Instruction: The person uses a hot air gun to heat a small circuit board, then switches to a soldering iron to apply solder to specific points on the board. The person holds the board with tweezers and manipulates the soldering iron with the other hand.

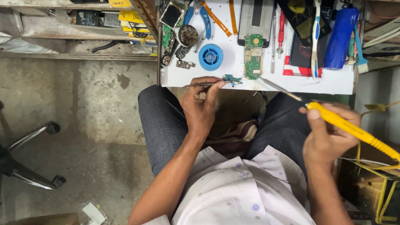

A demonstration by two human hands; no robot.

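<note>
While the left hand (pixel 199 108) pinches tweezers (pixel 201 84) on a small circuit board (pixel 232 80) at the tabletop's (pixel 335 83) near edge, the right hand (pixel 328 138) grips a yellow soldering iron (pixel 353 131), tip just beside the board: soldering seemingly underway, calling for steady tip contact.

Left hand (pixel 201 108) pinching tweezers (pixel 202 84) at small circuit board (pixel 232 80) on table (pixel 273 80) edge; right hand (pixel 328 138) gripping yellow soldering iron (pixel 348 127), tip near board.
</note>
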